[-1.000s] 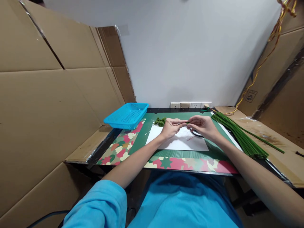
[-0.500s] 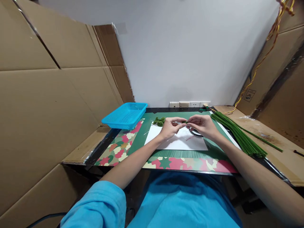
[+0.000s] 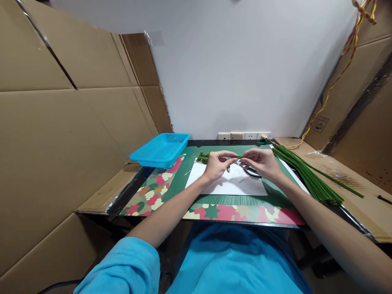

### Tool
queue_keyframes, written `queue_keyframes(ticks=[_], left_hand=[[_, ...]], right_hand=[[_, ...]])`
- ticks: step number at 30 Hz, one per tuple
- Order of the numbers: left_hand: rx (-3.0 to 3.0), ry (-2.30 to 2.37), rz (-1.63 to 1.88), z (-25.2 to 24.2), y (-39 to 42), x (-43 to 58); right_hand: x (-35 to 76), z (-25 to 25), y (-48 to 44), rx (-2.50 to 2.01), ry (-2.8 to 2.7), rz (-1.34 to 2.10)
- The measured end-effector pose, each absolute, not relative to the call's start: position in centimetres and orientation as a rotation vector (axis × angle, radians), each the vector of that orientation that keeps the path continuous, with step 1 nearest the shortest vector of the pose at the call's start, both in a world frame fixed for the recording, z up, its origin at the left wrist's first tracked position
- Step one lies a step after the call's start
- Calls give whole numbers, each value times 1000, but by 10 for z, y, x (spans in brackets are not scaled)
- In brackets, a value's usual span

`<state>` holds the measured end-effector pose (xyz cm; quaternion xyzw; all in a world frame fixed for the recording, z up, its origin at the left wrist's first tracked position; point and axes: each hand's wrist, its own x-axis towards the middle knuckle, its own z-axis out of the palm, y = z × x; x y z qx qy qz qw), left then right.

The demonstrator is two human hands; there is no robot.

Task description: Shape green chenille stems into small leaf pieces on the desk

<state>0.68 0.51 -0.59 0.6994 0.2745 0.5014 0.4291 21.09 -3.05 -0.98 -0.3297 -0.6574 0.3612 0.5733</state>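
Observation:
Between my two hands, above a white sheet of paper (image 3: 211, 188), is a short green pipe cleaner (image 3: 239, 157). My left hand (image 3: 218, 164) pinches its left end with thumb and forefinger. The right end sits in the pinch of my right hand (image 3: 259, 161). Most of the piece is hidden by my fingers. Under my right hand lies a black-handled tool (image 3: 252, 173), partly covered, so its kind is unclear. Just left of my left hand rests a small heap of bent green pipe cleaners (image 3: 202, 157).
A blue plastic basket (image 3: 162, 149) stands at the back left of the patterned mat (image 3: 211, 211). A bundle of long green pipe cleaners (image 3: 309, 175) lies on the right. Cardboard walls (image 3: 67, 134) close in the sides, and sockets (image 3: 241, 136) line the back wall.
My fingertips have drawn slightly apart, so a little more of the green pipe cleaner shows between them. Both hands keep their pinch. The view has shifted very slightly.

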Motion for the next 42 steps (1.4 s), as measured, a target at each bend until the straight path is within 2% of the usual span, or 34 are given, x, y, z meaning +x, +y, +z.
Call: queue_keyframes(ticks=[42], left_hand=[[1748,767,1302,0,-1,10]], right_hand=[[210,-9,-29,-800,-1580,851]])
